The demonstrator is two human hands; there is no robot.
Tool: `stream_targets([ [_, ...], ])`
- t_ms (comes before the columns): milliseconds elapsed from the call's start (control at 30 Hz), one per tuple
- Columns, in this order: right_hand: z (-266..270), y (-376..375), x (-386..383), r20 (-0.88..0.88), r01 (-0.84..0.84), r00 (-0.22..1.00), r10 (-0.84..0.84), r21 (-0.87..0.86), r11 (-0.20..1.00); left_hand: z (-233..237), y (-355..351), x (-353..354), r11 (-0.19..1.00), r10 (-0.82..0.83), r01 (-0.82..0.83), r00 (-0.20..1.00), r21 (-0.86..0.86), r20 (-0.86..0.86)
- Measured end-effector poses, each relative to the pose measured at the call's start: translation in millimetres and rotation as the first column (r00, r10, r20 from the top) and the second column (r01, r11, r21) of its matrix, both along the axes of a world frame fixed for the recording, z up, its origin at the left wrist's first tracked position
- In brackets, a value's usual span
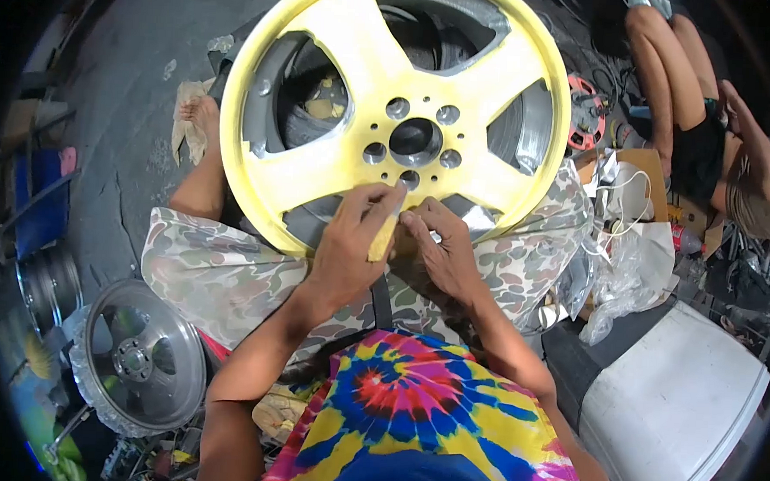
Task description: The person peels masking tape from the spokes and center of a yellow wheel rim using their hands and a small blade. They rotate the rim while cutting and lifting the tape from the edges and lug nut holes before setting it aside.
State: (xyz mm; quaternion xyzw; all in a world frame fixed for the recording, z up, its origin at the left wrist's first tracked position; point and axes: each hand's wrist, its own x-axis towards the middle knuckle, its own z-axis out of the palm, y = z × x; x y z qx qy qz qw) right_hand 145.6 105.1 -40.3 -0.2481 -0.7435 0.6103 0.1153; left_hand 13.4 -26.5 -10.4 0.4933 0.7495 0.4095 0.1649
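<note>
A large wheel rim (367,91), coated pale yellow, leans in front of me with its spoked face up. My left hand (350,239) is at the lower hub, its fingers closed on a small folded yellow piece that looks like sandpaper (383,240). The fingertips reach to the lowest bolt hole (408,180). Close beside it on the right, my right hand (445,248) has its fingers curled with thumb and forefinger together, near the lower spoke. Whatever is between those fingers, if anything, is too small to make out.
Camouflage cloth (523,265) covers my lap beneath the rim. A grey wheel (139,358) stands at lower left, a white panel (672,404) at lower right. Right of the rim are a red cable reel (586,113), plastic wrapping (613,296) and another person's bent legs (672,73).
</note>
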Motion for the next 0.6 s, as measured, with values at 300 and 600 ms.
stream_targets([
  [300,5.4,-3.0,1.7,0.021,0.113,0.990,-0.138,-0.698,0.707,2.2,1.5,11.2,0.992,-0.121,0.112,0.960,-0.048,-0.251],
  [600,0.8,-3.0,12.5,0.098,0.109,0.993,-0.067,-0.542,0.833,9.9,-0.4,-2.3,0.976,-0.217,0.210,0.932,-0.057,-0.290],
])
